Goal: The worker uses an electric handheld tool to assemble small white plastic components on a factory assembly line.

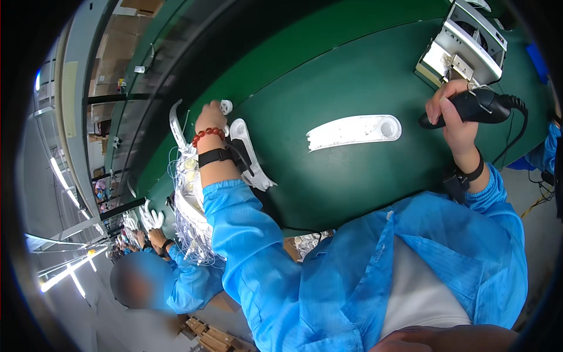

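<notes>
My right hand (457, 114) is wrapped round the dark handle of a black corded hand tool (484, 107), with a coiled cable and a wire hanging loop. At the left, my left hand (210, 117) is closed, with its fingertips partly hidden; a small white round plastic part (226, 107) with holes shows at its thumb side. Beside that wrist lies a long curved white handset shell (249, 154). A second white handset shell (355, 132), with a perforated round end, lies alone on the mat between my hands, touched by neither.
On the green table mat (328, 188) stands a metal box with a fan (469, 44), far right. White parts and thin cables (193, 217) are heaped left of my left forearm. Another worker's blue sleeve (196, 281) and a gloved hand (152, 218) are farther left.
</notes>
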Available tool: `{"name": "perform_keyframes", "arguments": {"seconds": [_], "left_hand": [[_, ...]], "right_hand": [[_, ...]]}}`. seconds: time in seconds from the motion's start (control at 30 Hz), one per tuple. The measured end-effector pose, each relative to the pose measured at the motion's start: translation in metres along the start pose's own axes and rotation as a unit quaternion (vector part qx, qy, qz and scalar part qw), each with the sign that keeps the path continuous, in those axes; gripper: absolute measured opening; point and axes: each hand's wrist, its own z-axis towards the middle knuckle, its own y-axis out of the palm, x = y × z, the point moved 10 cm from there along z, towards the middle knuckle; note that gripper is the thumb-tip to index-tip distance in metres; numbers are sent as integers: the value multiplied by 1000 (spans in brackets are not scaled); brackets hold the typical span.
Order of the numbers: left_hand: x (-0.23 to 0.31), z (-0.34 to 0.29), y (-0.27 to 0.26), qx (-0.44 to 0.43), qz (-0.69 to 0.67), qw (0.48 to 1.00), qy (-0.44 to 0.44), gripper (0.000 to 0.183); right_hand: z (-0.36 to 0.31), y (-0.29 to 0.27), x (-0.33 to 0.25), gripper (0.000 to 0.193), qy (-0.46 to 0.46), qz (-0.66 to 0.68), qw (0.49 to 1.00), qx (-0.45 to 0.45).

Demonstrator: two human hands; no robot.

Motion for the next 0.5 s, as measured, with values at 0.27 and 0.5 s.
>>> {"name": "perform_keyframes", "arguments": {"seconds": [0.27,0.5], "left_hand": [[-18,-9,-21,101,-8,994,-48,21],[-65,-115,-94,257,-57,963,-58,11]], "right_hand": [[-3,-8,-3,10,-30,2,999,12],[-5,-4,-3,11,-41,9,999,-1]]}}
